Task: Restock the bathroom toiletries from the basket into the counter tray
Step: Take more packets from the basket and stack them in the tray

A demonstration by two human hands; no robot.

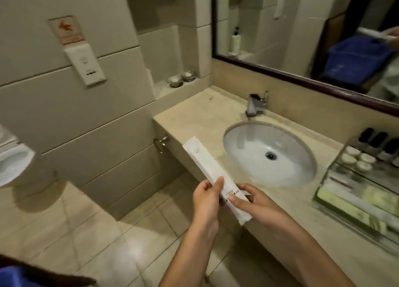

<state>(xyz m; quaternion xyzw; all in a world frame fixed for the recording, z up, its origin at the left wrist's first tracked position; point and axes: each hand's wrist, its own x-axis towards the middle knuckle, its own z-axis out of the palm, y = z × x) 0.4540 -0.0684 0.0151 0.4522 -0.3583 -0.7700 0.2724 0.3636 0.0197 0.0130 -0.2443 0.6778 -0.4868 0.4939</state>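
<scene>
While the packet was in hand, grip: left hand (205, 202) and right hand (259, 204) both pinched the lower end of the long white packet (207, 163), fingers curled on it.
Packet: over the counter's (194, 118) front edge, left of the sink (237, 131), well apart from the tray (319, 198).
Tray: already held dark bottles (380, 142), round soaps (354, 157) and blurred flat items.
Left to do: this packet was not yet placed; of the likely basket (10, 276) only a blue corner showed, its contents unseen.

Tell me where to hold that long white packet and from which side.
Probably best to pinch the white packet near its lower end, across its narrow width, coming from the two long edges, as the left hand and right hand do. It is long, flat and slim, slanting up and away.
</scene>
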